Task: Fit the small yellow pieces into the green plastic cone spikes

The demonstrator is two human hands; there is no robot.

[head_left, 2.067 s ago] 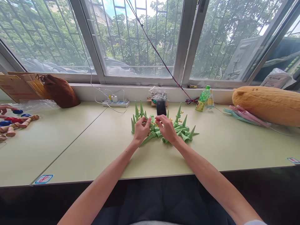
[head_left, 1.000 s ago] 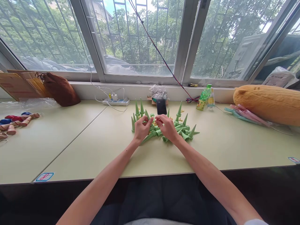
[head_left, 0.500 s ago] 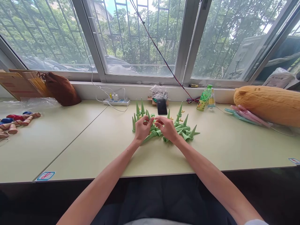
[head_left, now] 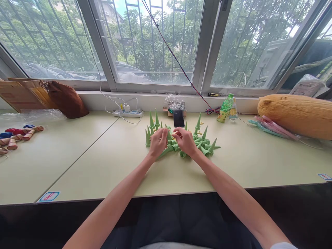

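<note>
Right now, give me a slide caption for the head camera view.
Left hand and right hand close together among green conical spikes on a pale table, black smartphone beyond.

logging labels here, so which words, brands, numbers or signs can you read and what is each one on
Left sticker: a red handwritten mark, perhaps "8", not certain.
Right sticker: a red mark, too small to read.
Bottle label: print too blurred to read.
Packet: faint print, too blurred to read.
Cardboard: faint marks, unreadable.
No other word, brand or number can be made out.
</note>
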